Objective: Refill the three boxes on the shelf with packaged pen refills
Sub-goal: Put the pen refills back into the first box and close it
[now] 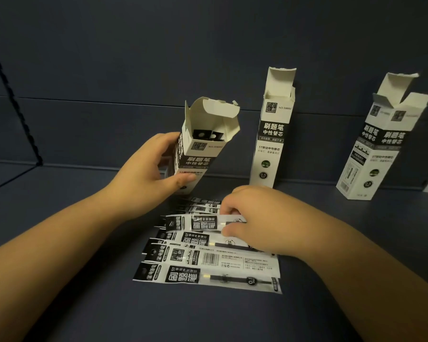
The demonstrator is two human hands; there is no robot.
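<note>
Refill packet [205, 222] pinched in right grip [252, 218]; left grip [148, 174] clasps tilted box [198, 149].

A dark blue-grey matte shelf surface [59, 243] fills the foreground under dim light. Behind it rises a matching dark blue-grey back panel [134, 58], crossed by horizontal seams. Left of that panel slants a thin black notched upright strip [15, 99].

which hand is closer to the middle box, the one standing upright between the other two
Right. The right hand pinches a refill packet on the shelf just in front of the middle box. The left hand grips the tilted left box, farther off to its left.
</note>
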